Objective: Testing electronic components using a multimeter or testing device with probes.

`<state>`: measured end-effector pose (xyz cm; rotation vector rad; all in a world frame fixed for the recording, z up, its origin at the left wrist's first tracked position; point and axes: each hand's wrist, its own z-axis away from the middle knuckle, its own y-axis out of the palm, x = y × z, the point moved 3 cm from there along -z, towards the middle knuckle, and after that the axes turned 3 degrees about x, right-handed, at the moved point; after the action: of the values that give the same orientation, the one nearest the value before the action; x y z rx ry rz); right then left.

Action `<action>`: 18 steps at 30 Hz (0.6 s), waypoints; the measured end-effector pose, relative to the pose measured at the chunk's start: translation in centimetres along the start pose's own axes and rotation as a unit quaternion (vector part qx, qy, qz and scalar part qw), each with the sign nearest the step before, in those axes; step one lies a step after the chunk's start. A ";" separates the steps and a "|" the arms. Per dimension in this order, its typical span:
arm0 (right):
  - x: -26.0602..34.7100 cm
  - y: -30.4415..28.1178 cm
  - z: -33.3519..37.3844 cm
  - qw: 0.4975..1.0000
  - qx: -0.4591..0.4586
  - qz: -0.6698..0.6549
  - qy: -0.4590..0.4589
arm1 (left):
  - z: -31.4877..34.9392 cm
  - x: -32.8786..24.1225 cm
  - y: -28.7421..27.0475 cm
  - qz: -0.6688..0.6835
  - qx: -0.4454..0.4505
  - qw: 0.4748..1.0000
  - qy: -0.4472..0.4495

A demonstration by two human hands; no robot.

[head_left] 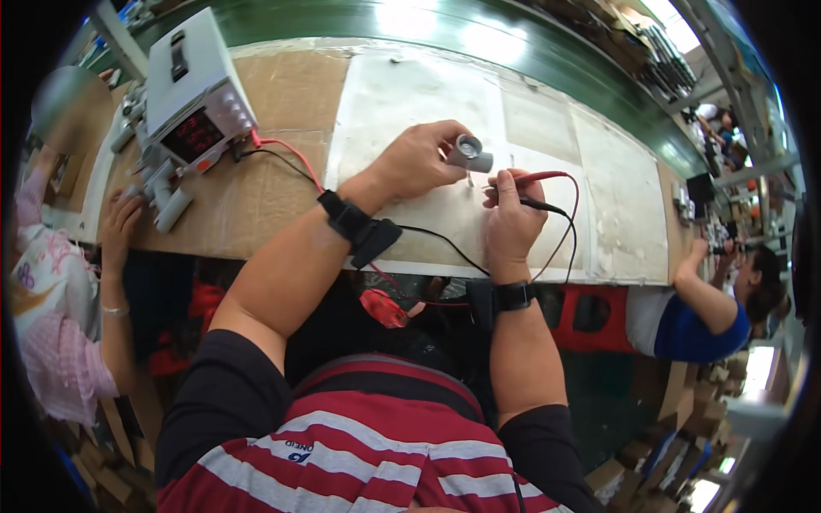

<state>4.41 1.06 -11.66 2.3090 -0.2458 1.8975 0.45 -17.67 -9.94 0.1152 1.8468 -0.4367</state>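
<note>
Gripping grey cylinder [471, 152], left hand [419, 162] closed; right hand [511, 218] pinching probes [537, 190] (red, black).

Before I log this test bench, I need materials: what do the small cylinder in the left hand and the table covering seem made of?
The small cylinder looks like grey metal or plastic; its end gleams, so the look leaves it open. The table covering looks like brown cardboard, matte, with a paler sheet on top.

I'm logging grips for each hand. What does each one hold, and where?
Left hand pinches the small grey cylinder by its body. Right hand grips the red and black probes at their handles.
</note>
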 end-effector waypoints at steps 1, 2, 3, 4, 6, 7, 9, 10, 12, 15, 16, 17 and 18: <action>0.0 -0.6 -0.1 0.999 -0.014 -0.043 0.004 | 0.2 -0.4 0.1 0.014 -0.001 1.000 0.015; 0.0 -1.1 -0.2 0.996 -0.026 -0.088 0.008 | 0.3 -0.7 0.3 0.027 -0.004 0.999 0.029; -0.1 -1.3 -0.3 0.990 -0.033 -0.134 0.013 | 0.3 -0.7 0.4 0.028 0.000 0.999 0.032; -0.2 -1.4 -0.3 0.990 -0.036 -0.134 0.011 | 0.4 -0.9 0.5 0.007 0.002 0.999 0.051; -0.4 -1.4 -0.3 0.991 -0.025 -0.129 0.016 | 0.4 -1.2 0.6 -0.036 0.004 0.995 0.088; -0.4 -1.4 -0.4 0.991 -0.019 -0.127 0.019 | 0.3 -1.2 0.6 -0.036 0.005 0.995 0.088; -0.4 -1.3 -0.4 0.992 -0.013 -0.127 0.019 | 0.3 -1.5 0.4 -0.026 -0.010 0.995 0.097; -0.3 -1.3 -0.5 0.992 -0.007 -0.126 0.019 | 0.3 -1.6 0.4 -0.020 -0.017 0.994 0.102; -0.2 -1.2 -0.5 0.992 -0.002 -0.125 0.019 | 0.4 -1.4 0.4 -0.029 -0.012 0.995 0.096; -0.3 -1.1 -0.3 0.994 0.005 -0.110 0.017 | 0.6 -1.3 0.4 -0.045 -0.001 0.996 0.083; -0.3 -1.1 -0.2 0.994 0.005 -0.110 0.019 | 0.6 -1.2 0.4 -0.045 -0.008 0.995 0.087; -0.4 -1.0 0.0 0.994 0.006 -0.103 0.020 | 0.7 -1.2 0.4 -0.044 -0.015 0.995 0.091; -0.3 -1.1 -0.1 0.995 0.007 -0.096 0.019 | 0.5 -1.3 0.3 -0.044 -0.022 0.994 0.097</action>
<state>4.44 2.12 -11.95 2.2124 -0.0043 1.8525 1.45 -17.36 -8.96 0.0462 2.0577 -0.4586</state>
